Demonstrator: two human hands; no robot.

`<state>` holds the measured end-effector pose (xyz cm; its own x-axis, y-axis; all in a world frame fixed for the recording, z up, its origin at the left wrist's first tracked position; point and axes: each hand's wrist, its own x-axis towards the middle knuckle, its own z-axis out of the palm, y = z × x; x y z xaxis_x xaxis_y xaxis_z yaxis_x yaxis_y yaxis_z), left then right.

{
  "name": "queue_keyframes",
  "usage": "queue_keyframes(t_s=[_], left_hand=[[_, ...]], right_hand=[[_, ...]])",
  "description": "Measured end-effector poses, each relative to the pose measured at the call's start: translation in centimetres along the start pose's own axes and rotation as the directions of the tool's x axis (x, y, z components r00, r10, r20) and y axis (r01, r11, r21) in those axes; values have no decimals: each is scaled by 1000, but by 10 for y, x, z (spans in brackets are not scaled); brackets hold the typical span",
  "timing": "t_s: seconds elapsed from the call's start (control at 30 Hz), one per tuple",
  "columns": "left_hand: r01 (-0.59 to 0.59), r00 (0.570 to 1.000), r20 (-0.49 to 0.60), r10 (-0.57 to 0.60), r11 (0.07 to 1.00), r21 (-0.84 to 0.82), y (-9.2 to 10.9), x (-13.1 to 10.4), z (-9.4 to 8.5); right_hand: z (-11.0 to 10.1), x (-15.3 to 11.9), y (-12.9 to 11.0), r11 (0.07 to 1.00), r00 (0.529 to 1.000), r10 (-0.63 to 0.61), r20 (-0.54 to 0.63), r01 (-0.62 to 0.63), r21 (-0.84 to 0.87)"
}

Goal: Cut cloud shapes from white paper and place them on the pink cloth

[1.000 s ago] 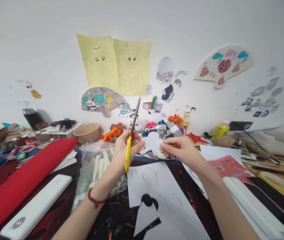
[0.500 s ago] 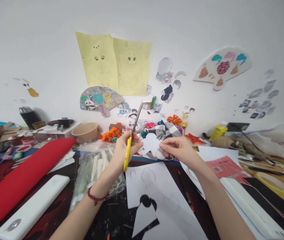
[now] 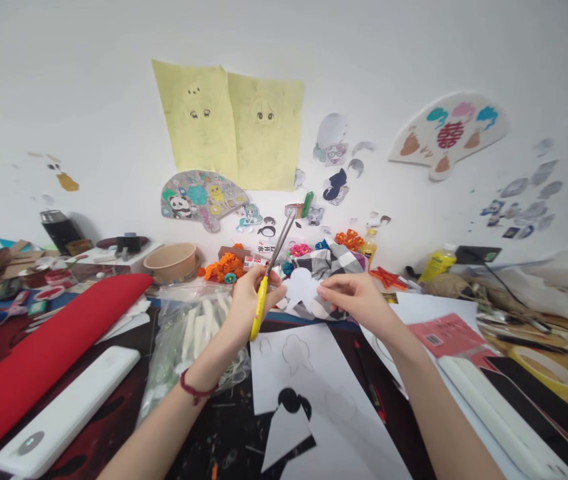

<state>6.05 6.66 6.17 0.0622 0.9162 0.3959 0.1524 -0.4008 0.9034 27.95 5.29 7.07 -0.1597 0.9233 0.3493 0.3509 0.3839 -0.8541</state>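
My left hand (image 3: 254,299) is closed around yellow-handled scissors (image 3: 260,307), whose metal blades point up and to the right, away from the paper. The thumb of that hand reaches the left edge of a white paper cutout (image 3: 300,288) with a rounded top and wider lower part. My right hand (image 3: 357,297) pinches the cutout's right edge between thumb and fingers. Below both hands lies a white sheet (image 3: 309,390) with faint pencil outlines. On it rest black round shapes (image 3: 290,400) and a white paper piece (image 3: 288,433).
A clear plastic bag (image 3: 184,340) of pale strips lies left of the sheet, beside a white oblong device (image 3: 71,407) and a red padded piece (image 3: 64,347). Rightward are a red packet (image 3: 447,337) and a roll of yellow tape (image 3: 547,370). Orange flowers (image 3: 225,267) stand behind.
The scissors have tilted further to the right in my left hand. Both hands keep the paper cutout in nearly the same place.
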Motion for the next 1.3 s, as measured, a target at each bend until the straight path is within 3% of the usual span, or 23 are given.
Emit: queue_keyframes(t_s=[0.2, 0.33, 0.43, 0.57, 0.77, 1.03, 1.3], left_hand=[[-75, 987, -132, 94, 987, 143, 5, 3, -13], [-104, 979, -154, 132, 979, 174, 3, 2, -20], [-70, 992, -92, 87, 983, 168, -14, -10, -20], [-21, 998, -51, 28, 990, 138, -50, -40, -22], [-1, 1000, -19, 3, 995, 100, -82, -71, -28], [83, 996, -22, -81, 992, 93, -78, -91, -23], [195, 981, 29, -193, 966, -169, -76, -97, -15]], right_hand=[[0, 1, 6, 996, 995, -51, -90, 44, -74], [10, -2, 29, 999, 994, -7, -110, 2, -44], [25, -12, 53, 999, 993, 42, -115, -42, -3], [43, -35, 82, 996, 982, 87, -170, -88, 3], [55, -57, 106, 994, 975, 105, -195, -111, -20], [64, -72, 85, 991, 981, 124, -146, -115, 66], [77, -84, 59, 990, 993, 100, -59, -93, 110]])
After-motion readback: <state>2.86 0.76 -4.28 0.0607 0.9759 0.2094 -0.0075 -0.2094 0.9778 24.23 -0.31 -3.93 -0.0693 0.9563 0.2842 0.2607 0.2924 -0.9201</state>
